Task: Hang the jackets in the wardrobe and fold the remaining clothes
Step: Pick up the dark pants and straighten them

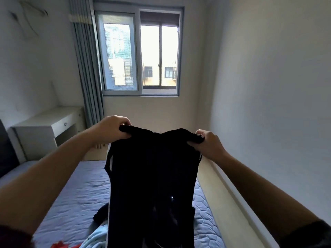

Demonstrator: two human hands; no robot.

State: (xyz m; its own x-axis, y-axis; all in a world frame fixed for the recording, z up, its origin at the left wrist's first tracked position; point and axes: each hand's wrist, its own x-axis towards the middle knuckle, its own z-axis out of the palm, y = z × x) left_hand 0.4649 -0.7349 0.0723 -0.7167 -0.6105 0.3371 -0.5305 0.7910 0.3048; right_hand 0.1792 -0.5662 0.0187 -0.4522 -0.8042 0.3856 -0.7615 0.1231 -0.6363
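Here the person holds a black garment up above the bed, its top edge stretched between the two hands and its lower part hanging down over the bed's near end. The left hand has its fingers curled over one top corner and grips it; the right hand has its fingers closed on the other corner. White stripes run down both sides, yet whether it is a jacket or something else cannot be told. That is the first risk: a wrong guess would send it to the wardrobe when it should be folded, or the reverse. Both grips sit at the very corners, so a hard shake could pull one free and drop the garment onto the pale blue cloth and red item at the bed's near end, tangling them. Laid down unevenly on the bed, the slack fabric would probably crease or fold crooked.
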